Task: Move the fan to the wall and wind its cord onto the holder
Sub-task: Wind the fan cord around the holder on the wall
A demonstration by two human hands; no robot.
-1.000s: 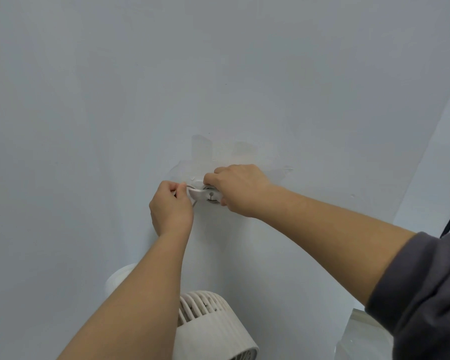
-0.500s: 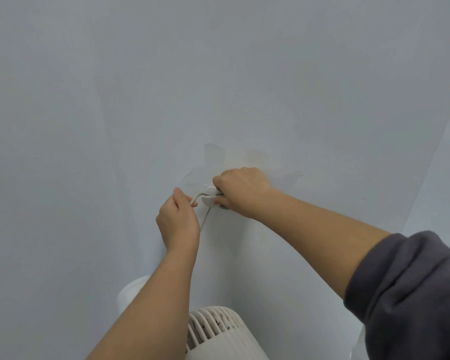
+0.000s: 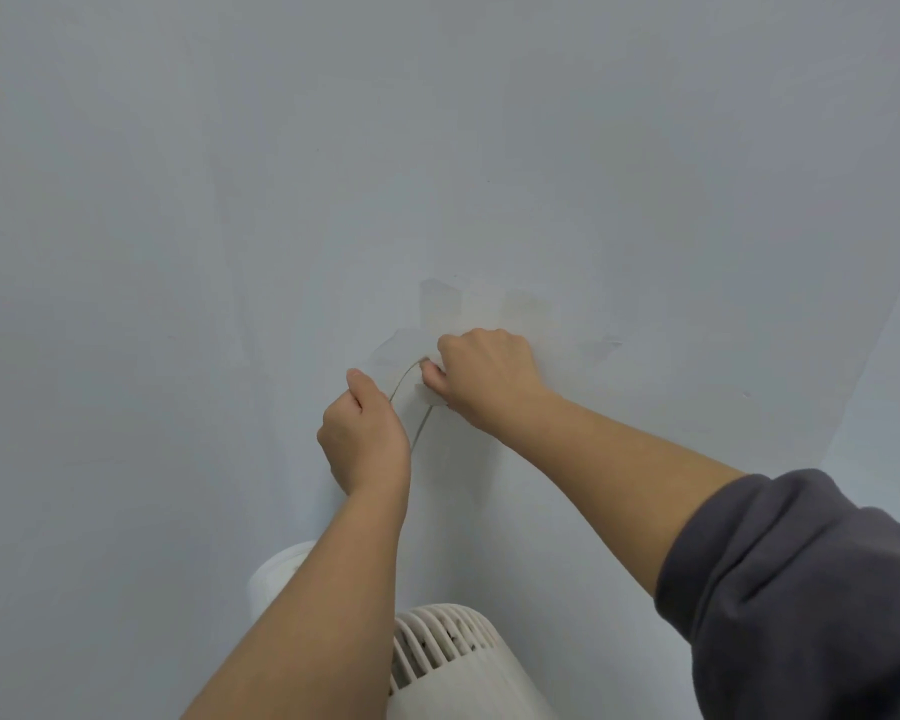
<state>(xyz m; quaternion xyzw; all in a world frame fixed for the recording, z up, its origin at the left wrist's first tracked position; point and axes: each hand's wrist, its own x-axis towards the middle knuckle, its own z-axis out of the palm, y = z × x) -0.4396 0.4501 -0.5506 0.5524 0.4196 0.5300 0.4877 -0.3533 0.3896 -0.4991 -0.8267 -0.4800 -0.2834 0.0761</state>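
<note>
Fingers (image 3: pixel 430 376) of the right hand (image 3: pixel 489 379) curl against the wall (image 3: pixel 230 252), covering the holder.
Left hand (image 3: pixel 365 439) is closed around the thin cord (image 3: pixel 404 379), which arcs up to the right hand; the fan (image 3: pixel 448 652) stands below, beside the wall.

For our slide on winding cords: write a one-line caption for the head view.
Left hand pulls the cord from the wall holder under the right hand, above the fan.
</note>
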